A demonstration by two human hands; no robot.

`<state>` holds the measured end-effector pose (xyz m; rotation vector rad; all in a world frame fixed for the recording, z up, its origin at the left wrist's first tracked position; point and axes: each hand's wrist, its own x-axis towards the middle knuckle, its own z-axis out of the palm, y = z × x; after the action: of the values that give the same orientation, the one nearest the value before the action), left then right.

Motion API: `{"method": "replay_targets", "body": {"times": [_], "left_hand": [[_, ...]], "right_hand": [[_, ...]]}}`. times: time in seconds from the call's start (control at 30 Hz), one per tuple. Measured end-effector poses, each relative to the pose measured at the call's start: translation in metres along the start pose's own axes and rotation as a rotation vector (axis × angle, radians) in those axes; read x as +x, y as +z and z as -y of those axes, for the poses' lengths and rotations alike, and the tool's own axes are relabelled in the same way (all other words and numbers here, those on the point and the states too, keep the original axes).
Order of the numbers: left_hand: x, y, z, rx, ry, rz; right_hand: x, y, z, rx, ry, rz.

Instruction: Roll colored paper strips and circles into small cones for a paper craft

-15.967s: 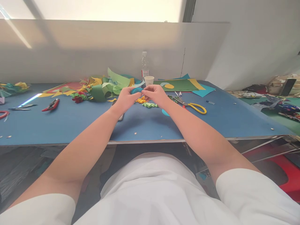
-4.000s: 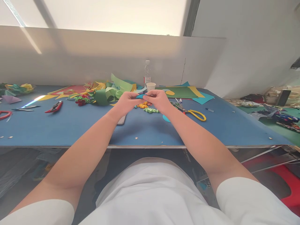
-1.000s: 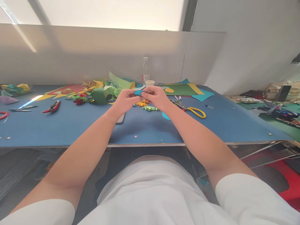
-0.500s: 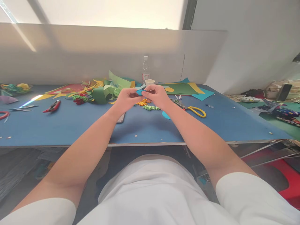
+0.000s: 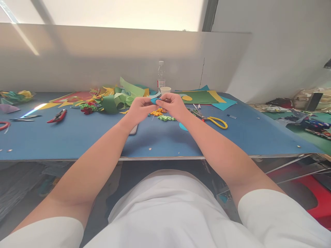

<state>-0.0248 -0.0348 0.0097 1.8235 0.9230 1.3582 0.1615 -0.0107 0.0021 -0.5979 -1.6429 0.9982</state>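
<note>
Between the fingertips of both hands is a small piece of blue paper [image 5: 155, 100], held above the table. My left hand [image 5: 139, 107] pinches it from the left and my right hand [image 5: 173, 104] from the right; the fingers hide much of it. Just beyond and below the hands lie a pleated orange paper piece [image 5: 158, 112] and a pleated light green one [image 5: 166, 118]. Under my right wrist a blue paper disc [image 5: 183, 126] shows in part. Yellow-handled scissors [image 5: 217, 122] rest to the right of that wrist.
A plastic bottle [image 5: 161, 76] and a paper cup [image 5: 166, 90] stand behind the hands. Green paper scraps [image 5: 128, 91] pile up at the back left, and coloured sheets [image 5: 196, 97] lie at the back right. Red-handled pliers [image 5: 57, 116] are on the left of the blue table [image 5: 85, 137].
Both hands stay in nearly the same place. The blue paper has turned slightly between the fingers, showing a little more of its face.
</note>
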Motion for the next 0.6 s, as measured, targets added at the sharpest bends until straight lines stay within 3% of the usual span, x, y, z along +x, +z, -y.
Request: {"method": "replay_targets", "body": {"times": [0.43, 0.6], "left_hand": [[0.002, -0.004, 0.005, -0.013, 0.009, 0.012], [0.008, -0.007, 0.013, -0.166, -0.085, -0.007]], "right_hand": [[-0.003, 0.003, 0.002, -0.005, 0.036, 0.005], [-0.003, 0.008, -0.005, -0.019, 0.059, 0.013]]}}
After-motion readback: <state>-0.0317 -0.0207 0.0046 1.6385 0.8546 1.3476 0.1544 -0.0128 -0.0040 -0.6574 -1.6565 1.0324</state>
